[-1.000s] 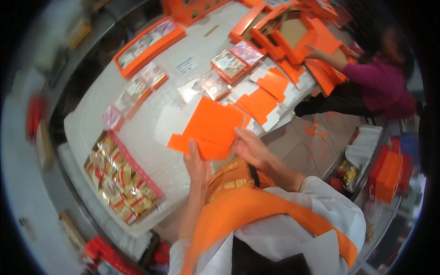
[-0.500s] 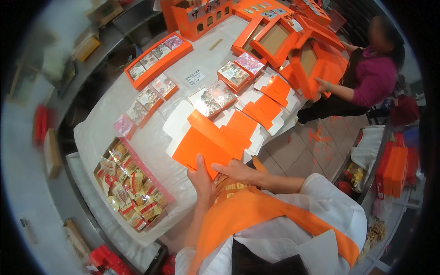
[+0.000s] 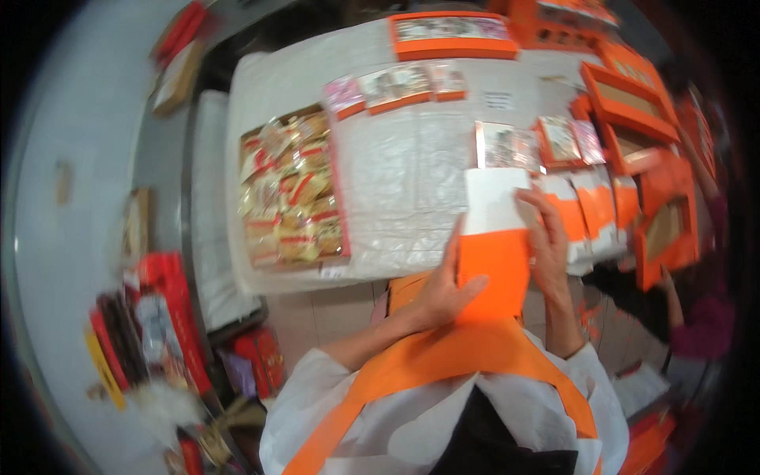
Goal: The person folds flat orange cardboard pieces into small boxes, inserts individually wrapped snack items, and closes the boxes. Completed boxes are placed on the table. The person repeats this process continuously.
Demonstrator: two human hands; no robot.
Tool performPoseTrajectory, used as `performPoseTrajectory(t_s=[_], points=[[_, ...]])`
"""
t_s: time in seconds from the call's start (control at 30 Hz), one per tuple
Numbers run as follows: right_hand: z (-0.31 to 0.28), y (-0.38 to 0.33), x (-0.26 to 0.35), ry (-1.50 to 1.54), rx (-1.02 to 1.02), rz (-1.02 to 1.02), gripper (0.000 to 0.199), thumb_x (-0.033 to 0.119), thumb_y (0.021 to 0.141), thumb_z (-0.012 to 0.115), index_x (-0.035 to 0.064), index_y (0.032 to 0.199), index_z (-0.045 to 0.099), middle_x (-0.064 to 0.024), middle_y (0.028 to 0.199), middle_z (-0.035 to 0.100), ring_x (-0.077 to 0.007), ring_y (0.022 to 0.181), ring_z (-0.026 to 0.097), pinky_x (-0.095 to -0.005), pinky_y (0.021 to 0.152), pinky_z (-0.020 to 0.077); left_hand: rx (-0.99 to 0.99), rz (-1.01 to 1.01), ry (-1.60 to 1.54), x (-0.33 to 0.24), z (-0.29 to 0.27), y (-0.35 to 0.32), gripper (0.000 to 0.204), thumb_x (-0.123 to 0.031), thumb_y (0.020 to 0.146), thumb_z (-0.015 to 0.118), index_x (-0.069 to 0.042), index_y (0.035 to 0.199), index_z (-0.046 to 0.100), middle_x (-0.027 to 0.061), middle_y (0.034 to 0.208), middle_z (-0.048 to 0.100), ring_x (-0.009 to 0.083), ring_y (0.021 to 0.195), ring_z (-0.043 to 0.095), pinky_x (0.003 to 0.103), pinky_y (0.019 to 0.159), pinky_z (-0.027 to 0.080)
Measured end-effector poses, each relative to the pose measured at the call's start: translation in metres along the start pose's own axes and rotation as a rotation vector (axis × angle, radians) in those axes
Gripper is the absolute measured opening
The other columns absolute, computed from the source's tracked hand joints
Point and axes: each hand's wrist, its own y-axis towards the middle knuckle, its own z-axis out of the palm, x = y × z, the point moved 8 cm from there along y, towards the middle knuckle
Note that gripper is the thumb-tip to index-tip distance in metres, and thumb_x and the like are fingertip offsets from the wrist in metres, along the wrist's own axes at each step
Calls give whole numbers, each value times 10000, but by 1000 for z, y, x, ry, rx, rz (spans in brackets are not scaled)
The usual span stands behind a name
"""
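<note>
An orange carton (image 3: 492, 265) with a white upper flap is held in front of my body, past the table's near edge. My left hand (image 3: 447, 289) grips its left side, the thumb lying across the orange face. Along the right edge my right hand (image 3: 546, 241) is closed, fingers at the white flap. The carton looks narrow and partly folded; its underside is hidden. To the right of my hands, several flat orange-and-white carton blanks (image 3: 595, 207) overlap on the table.
An open box of wrapped pastries (image 3: 294, 190) stands on the table's left. Small picture-topped boxes (image 3: 408, 85) form a row behind, near a filled orange tray (image 3: 453, 49). At right a co-worker's hand (image 3: 670, 289) touches an orange tray (image 3: 665, 229) beside other orange trays (image 3: 631, 99).
The wide, flat orange blank is now a narrower folded shape, raised upright between my hands. My view has turned, so the table now lies level. The co-worker still handles an orange tray.
</note>
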Motion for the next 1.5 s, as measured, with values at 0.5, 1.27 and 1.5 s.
performPoseTrajectory(t_s=[0.5, 1.27, 1.5], points=[[14, -31, 24, 450, -90, -110, 413, 191, 865, 574, 29, 1221, 440, -174, 1322, 403, -279, 1171, 462, -347, 887, 456, -145, 262, -155, -35, -23, 2, 159, -40, 843, 535, 7, 994, 514, 94, 1063, 513, 176, 994, 504, 295, 845, 421], [14, -38, 25, 369, 101, -38, 160, 9, 855, 442, 6, 999, 510, -130, 1136, 499, -166, 1019, 504, -304, 890, 409, -15, 190, 118, -44, -10, 11, 186, -14, 861, 478, 10, 1020, 571, 99, 1038, 576, 148, 924, 543, 253, 805, 428], [16, -35, 14, 453, 138, 21, 150, 65, 889, 440, 6, 995, 528, -114, 1077, 533, -160, 1020, 499, -296, 897, 398, -39, 301, 196, -45, -14, 13, 201, -36, 878, 454, 12, 1042, 559, 84, 1055, 565, 74, 813, 517, 191, 691, 415]])
